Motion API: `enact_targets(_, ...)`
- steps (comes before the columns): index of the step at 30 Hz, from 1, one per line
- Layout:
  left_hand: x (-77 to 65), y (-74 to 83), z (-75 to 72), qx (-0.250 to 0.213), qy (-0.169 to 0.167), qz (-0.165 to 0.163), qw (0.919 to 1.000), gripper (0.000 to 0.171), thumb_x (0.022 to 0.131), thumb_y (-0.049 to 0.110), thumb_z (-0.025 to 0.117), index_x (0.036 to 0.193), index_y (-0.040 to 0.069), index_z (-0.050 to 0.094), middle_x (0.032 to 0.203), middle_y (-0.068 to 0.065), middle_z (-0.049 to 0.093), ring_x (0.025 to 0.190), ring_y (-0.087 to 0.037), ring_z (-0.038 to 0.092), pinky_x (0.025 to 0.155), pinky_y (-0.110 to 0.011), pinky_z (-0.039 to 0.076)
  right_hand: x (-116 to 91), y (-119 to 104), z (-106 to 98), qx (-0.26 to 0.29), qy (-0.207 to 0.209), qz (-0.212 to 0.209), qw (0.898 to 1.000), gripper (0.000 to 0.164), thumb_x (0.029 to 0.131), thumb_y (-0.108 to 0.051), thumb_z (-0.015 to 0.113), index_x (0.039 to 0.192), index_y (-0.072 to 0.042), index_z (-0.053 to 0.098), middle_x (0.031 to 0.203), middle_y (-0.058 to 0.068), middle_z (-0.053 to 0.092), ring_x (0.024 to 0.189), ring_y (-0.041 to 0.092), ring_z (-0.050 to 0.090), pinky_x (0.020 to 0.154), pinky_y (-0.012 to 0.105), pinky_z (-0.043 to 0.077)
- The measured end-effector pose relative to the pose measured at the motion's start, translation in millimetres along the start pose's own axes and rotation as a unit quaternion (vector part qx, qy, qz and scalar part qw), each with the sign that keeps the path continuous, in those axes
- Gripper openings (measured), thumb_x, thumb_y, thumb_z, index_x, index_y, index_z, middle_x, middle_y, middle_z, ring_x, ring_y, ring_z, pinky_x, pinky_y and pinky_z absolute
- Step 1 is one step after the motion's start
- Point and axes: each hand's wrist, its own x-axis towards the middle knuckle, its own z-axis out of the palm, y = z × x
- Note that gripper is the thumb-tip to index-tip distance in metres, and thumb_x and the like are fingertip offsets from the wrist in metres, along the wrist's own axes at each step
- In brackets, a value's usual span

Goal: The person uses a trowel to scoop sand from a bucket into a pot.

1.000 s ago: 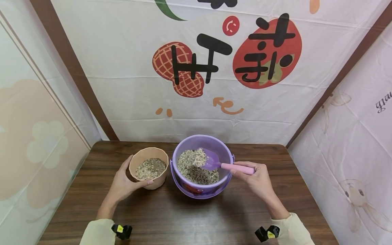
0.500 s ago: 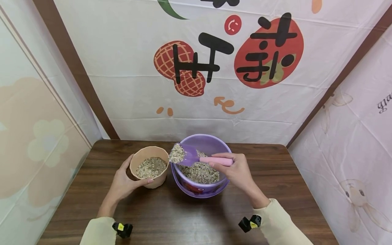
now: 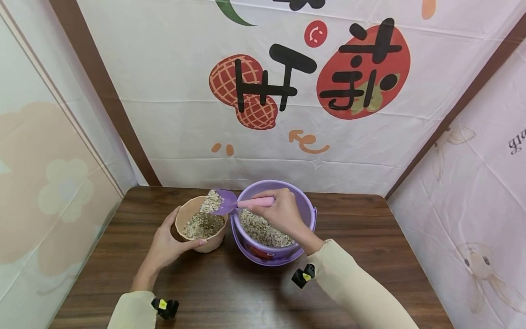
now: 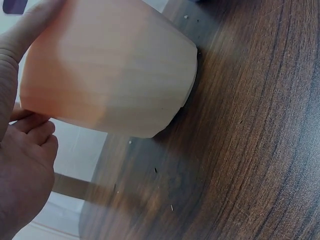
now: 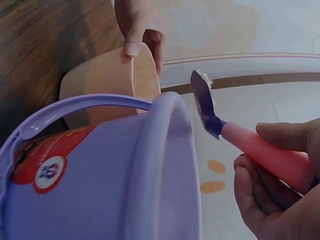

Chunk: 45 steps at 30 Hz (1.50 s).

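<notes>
My right hand (image 3: 283,212) grips the pink handle of a toy shovel (image 3: 225,202) with a purple blade. Pale, gravel-like grains are heaped on the blade, which is over the far right part of a peach-coloured pot (image 3: 213,242). Grains cover the pot's bottom. My left hand (image 3: 166,244) holds the pot by its rim, thumb at the front and fingers round the left side. In the left wrist view the pot's wall (image 4: 115,65) stands on the table. A purple bucket (image 3: 306,205) with more grains sits just right of the pot, under my right hand.
The dark wooden table (image 3: 230,292) carries both containers near its back edge, close to a printed cloth wall (image 3: 181,137). The bucket's handle (image 5: 80,102) hangs down its side. A few stray grains (image 4: 155,170) lie on the table near the pot.
My right hand has carried the loaded shovel leftward, from inside the bucket across its rim to over the pot. My left hand keeps its hold on the pot.
</notes>
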Motion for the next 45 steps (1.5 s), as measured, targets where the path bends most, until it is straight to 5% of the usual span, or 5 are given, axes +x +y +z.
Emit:
enact_targets(7, 0.6, 0.6, -0.4, 0.004, -0.003, -0.002, 1.0, 0.13, 0.065, 0.041, 0.097, 0.162, 0.005, 0.02, 0.162, -0.025, 0.026, 0.146, -0.047, 0.026, 0.113, -0.068, 0.026, 17.9, -8.4, 19.9, -0.044, -0.032, -0.003, 0.999, 0.009, 0.083, -0.021, 0.085, 0.092, -0.023, 0.084, 0.077, -0.02, 0.074, 0.067, 0.005, 0.063, 0.052, 0.025, 0.045)
enact_targets(15, 0.7, -0.4, -0.5, -0.006, -0.008, -0.006, 0.9999, 0.129, 0.065, 0.041, 0.097, 0.162, 0.006, 0.019, 0.162, -0.024, 0.025, 0.146, -0.046, 0.025, 0.113, -0.068, 0.025, 27.7, -15.9, 32.3, -0.103, -0.034, -0.008, 0.994, 0.011, 0.083, -0.023, 0.084, 0.093, -0.018, 0.084, 0.076, -0.014, 0.075, 0.061, 0.005, 0.062, 0.049, 0.025, 0.047)
enact_targets(24, 1.4, 0.7, 1.0, -0.013, -0.009, -0.006, 0.9999, 0.129, 0.065, 0.038, 0.098, 0.162, 0.005, 0.019, 0.162, -0.025, 0.025, 0.146, -0.046, 0.025, 0.114, -0.067, 0.024, 31.1, -22.0, 31.9, -0.108, -0.051, 0.008, 0.993, 0.014, 0.086, -0.019, 0.082, 0.099, -0.015, 0.082, 0.08, -0.014, 0.075, 0.056, 0.003, 0.059, 0.047, 0.023, 0.043)
enact_targets(33, 0.3, 0.5, 0.1, -0.011, -0.006, -0.001, 0.9999, 0.128, 0.066, 0.038, 0.097, 0.162, 0.006, 0.019, 0.162, -0.025, 0.025, 0.146, -0.047, 0.025, 0.112, -0.069, 0.026, 26.0, -32.4, 24.7, -0.22, -0.054, -0.059, 0.972, 0.007, 0.088, -0.018, 0.078, 0.092, -0.016, 0.083, 0.086, -0.008, 0.077, 0.076, 0.007, 0.069, 0.063, 0.026, 0.053)
enact_targets(45, 0.3, -1.3, 0.3, -0.015, -0.009, -0.001, 0.9999, 0.127, 0.067, 0.037, 0.097, 0.162, 0.006, 0.018, 0.162, -0.024, 0.026, 0.146, -0.045, 0.025, 0.112, -0.068, 0.025, 15.3, -42.0, 15.0, -0.261, -0.05, -0.108, 0.958, 0.008, 0.087, -0.013, 0.076, 0.091, -0.015, 0.082, 0.088, -0.008, 0.077, 0.079, 0.014, 0.071, 0.063, 0.027, 0.054)
